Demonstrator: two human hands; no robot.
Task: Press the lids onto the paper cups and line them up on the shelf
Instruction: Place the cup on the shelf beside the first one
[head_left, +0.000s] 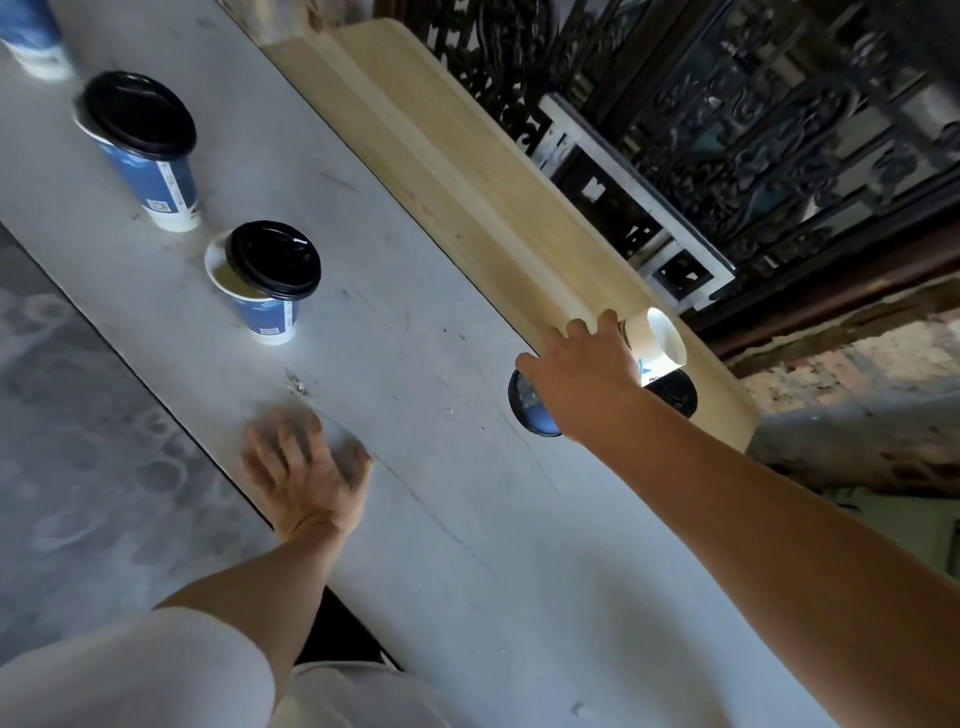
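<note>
- Right hand (582, 371) reaches over the wooden shelf (467, 171), fingers (605, 322) curled round a tipped paper cup (655, 345); the grip itself is hidden behind the hand.
- Two black lids (530, 408) beneath are partly covered by the forearm.
- Left hand (306, 467), blurred, rests with fingers spread on the counter (415, 312).
- Two lidded cups (143, 145) stand upright; a third is cut off at the top-left corner.

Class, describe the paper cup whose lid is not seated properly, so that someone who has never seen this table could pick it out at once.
Start at the long white table, with the wooden shelf along its far edge. Two blue cups stand apart on the table's left stretch; take the nearer one. Its black lid sits skewed, leaving part of the cup's mouth open, whereas the farther cup is fully capped.
</note>
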